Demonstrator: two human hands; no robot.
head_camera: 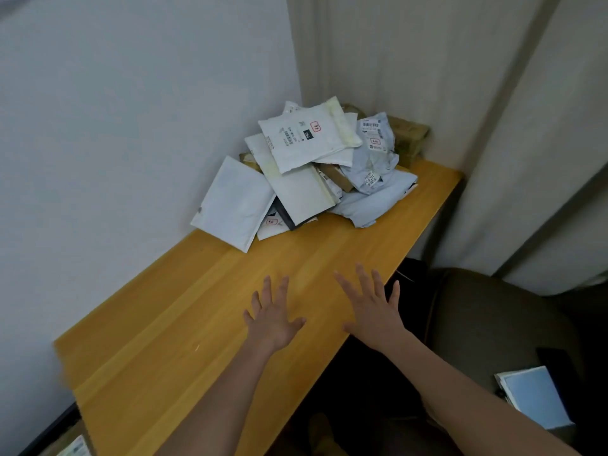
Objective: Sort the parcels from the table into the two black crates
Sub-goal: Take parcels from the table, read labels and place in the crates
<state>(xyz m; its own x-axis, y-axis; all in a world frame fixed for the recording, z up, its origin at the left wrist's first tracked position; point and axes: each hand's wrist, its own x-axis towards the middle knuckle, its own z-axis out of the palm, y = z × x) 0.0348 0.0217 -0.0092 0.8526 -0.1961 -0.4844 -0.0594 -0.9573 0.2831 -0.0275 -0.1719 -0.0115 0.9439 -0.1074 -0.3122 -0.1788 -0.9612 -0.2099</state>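
A heap of white and grey plastic mailer parcels (312, 166), with a few brown cardboard ones mixed in, lies at the far end of the long yellow wooden table (184, 324), pressed into the corner where the white wall (131, 110) meets the pale curtain (427, 77). The table's long axis runs from near left to far right, and the heap spreads along that line. The topmost white padded mailer (307, 134) lies tilted, its long side slanting from lower left to upper right, label facing up. A plain white mailer (235, 202) at the left edge of the heap leans against the wall, its long axis pointing from the table up toward the heap's top.

Both hands hover over the bare near part of the table, well apart from the parcels. The left hand (273, 315) has its fingers straight and spread, palm down, holding nothing. The right hand (373, 307) is likewise flat with splayed fingers, near the table's right edge.
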